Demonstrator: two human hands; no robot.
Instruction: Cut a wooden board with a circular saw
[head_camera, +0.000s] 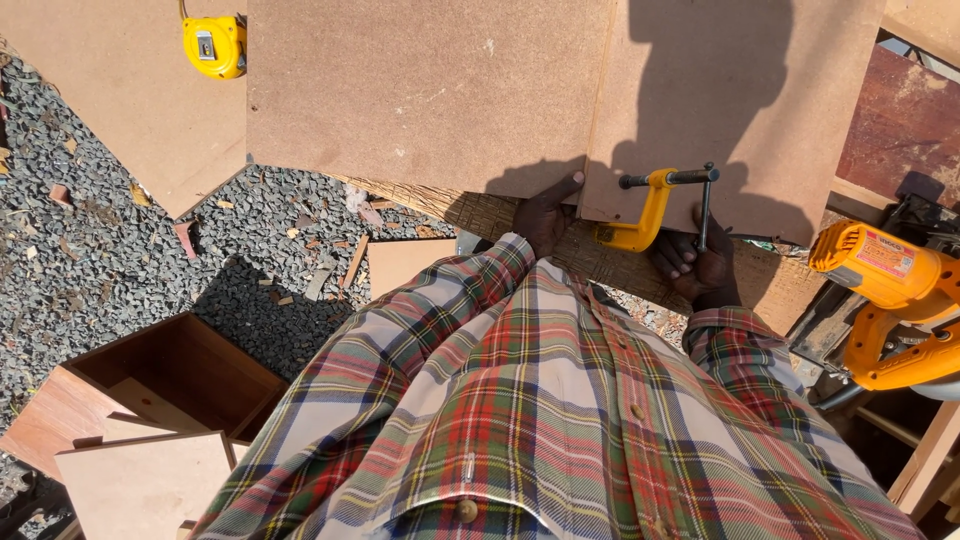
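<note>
A yellow C-clamp (645, 210) grips the near edge of a brown fibreboard panel (730, 110) onto a rough chipboard bench edge (500, 212). My right hand (695, 262) is closed around the clamp's black screw handle, below the board. My left hand (547, 212) holds the near edge of a second brown panel (420, 90), thumb on top, just left of the clamp. My plaid shirt fills the lower middle of the view.
A yellow tape measure (214, 46) lies on a panel at the far left. A yellow power saw (895, 300) sits at the right. An open wooden box (170, 380) and loose boards lie on grey gravel (90, 250) at the lower left.
</note>
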